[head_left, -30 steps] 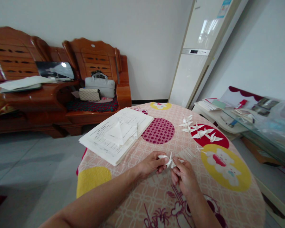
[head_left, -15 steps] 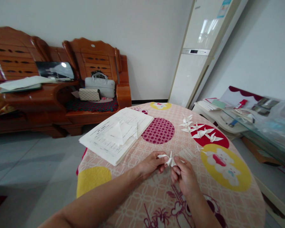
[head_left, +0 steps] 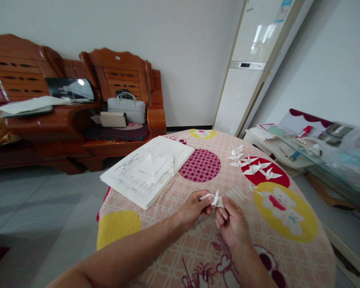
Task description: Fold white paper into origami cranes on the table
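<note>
A small white paper crane (head_left: 217,199) is held between my two hands above the table's near half. My left hand (head_left: 198,206) pinches its left side between thumb and fingers. On the other side, my right hand (head_left: 231,218) grips the right wing, and its fingertips cover part of the paper. A pointed tip of the crane stands up between the hands. Several finished paper cranes (head_left: 255,169) lie grouped on the table's far right. Left of my hands, folded paper squares (head_left: 156,168) rest on a stack of printed sheets (head_left: 132,188).
The round table has a pink patterned cloth (head_left: 174,248). Small white strips (head_left: 251,188) lie near the cranes. Behind are a wooden chair with bags (head_left: 126,110) and a tall white air conditioner (head_left: 240,96). A glass-topped stand (head_left: 327,164) with clutter is at the right.
The crane has turned slightly between my fingers, and its right wing now shows less past my right hand. Both hands stay nearly in place, still holding it.
</note>
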The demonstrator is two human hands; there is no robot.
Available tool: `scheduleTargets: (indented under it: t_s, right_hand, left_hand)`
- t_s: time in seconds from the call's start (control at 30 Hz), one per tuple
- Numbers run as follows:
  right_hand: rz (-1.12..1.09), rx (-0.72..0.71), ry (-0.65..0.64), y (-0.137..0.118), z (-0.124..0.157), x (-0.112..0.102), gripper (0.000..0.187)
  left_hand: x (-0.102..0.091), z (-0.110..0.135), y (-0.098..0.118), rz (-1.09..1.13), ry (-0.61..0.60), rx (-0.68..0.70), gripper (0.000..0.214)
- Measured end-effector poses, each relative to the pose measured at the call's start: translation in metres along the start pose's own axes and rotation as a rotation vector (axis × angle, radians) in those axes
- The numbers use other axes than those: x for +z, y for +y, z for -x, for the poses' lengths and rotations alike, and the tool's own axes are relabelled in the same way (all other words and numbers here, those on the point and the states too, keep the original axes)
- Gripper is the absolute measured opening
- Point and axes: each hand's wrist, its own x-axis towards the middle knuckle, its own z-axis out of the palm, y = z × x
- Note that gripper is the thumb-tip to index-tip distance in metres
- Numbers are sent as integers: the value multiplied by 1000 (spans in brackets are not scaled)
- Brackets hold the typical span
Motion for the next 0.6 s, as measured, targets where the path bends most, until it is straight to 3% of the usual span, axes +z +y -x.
scheduleTargets:
  t_s: [0.4, 0.6]
  right_hand:
    - [-75, -38, 25, 5, -1, 3, 38]
    - [-7, -18, 19, 4, 0, 5, 35]
  left_hand:
    - [1, 0, -6, -25, 47, 47, 42]
    - [1, 0, -5, -46, 35, 38, 41]
